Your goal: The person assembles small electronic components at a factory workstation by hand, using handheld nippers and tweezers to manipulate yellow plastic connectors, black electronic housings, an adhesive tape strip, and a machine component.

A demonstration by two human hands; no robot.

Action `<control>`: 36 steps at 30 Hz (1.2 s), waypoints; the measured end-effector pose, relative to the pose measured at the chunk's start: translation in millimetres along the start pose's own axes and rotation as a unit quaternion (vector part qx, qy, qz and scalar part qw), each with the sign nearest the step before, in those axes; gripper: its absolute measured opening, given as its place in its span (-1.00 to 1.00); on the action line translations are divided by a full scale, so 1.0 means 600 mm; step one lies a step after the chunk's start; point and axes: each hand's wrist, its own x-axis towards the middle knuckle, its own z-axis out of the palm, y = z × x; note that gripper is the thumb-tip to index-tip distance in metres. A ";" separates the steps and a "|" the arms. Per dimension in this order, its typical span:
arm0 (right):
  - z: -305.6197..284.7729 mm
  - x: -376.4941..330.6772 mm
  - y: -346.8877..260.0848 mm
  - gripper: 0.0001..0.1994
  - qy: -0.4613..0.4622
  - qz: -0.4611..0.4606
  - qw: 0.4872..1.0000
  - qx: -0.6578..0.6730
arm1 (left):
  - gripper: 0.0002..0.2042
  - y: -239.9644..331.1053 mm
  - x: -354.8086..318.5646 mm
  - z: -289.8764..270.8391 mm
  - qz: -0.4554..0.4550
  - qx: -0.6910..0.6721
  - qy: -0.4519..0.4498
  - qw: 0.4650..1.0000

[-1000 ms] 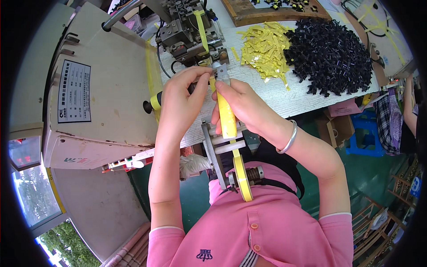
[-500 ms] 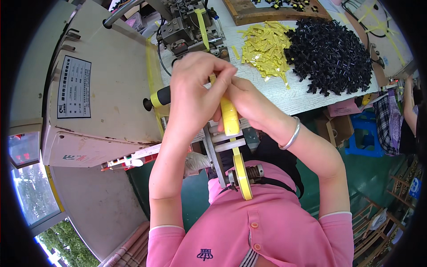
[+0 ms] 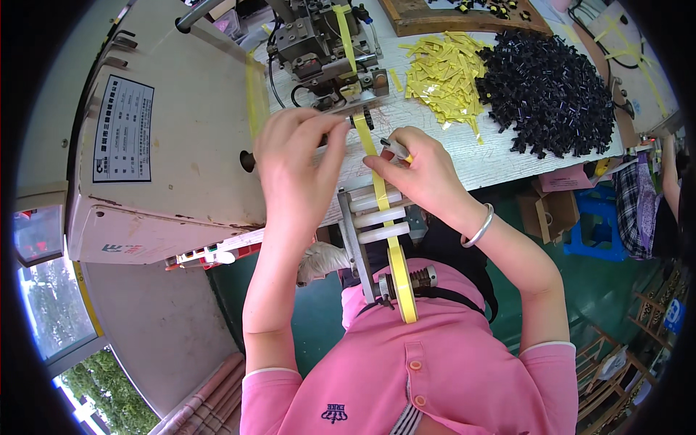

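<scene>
Yellow tape (image 3: 382, 190) runs from a reel (image 3: 404, 290) at my waist, over white rollers (image 3: 383, 217), up to a small black wheel (image 3: 368, 118) at the metal machine (image 3: 319, 54). My left hand (image 3: 296, 163) is left of the tape, thumb and forefinger pinched together beside the wheel; whatever is between them is hidden. My right hand (image 3: 428, 168) is closed around a small pale tool (image 3: 396, 149) with a dark tip and some yellow on it; its exact kind is unclear. The right thumb rests at the tape's edge.
Yellow strips (image 3: 446, 76) and small black parts (image 3: 544, 94) are heaped at the table's right. Behind them stands a wooden tray (image 3: 464, 20). A beige machine cabinet (image 3: 181, 145) fills the left. On the right are a cardboard box (image 3: 544, 214), a blue stool (image 3: 594, 232) and another person's arm (image 3: 668, 170).
My hands were together over a bunched yellow tape loop; now they are apart. The tape lies straight along the rollers, and the pale tool shows in my right hand.
</scene>
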 end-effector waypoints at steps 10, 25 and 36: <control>-0.082 0.041 0.041 -0.85 0.101 -0.109 0.983 -0.107 | -0.93 -0.021 0.007 0.020 -0.004 0.004 -0.098 0.995; -0.172 0.138 0.073 -0.83 0.023 -0.102 0.904 -0.415 | -0.93 -0.015 0.004 0.029 0.023 0.044 -0.073 0.996; -0.132 0.246 0.048 -0.78 0.026 0.083 0.990 -0.110 | -0.93 -0.013 0.001 0.027 0.032 0.050 -0.060 0.996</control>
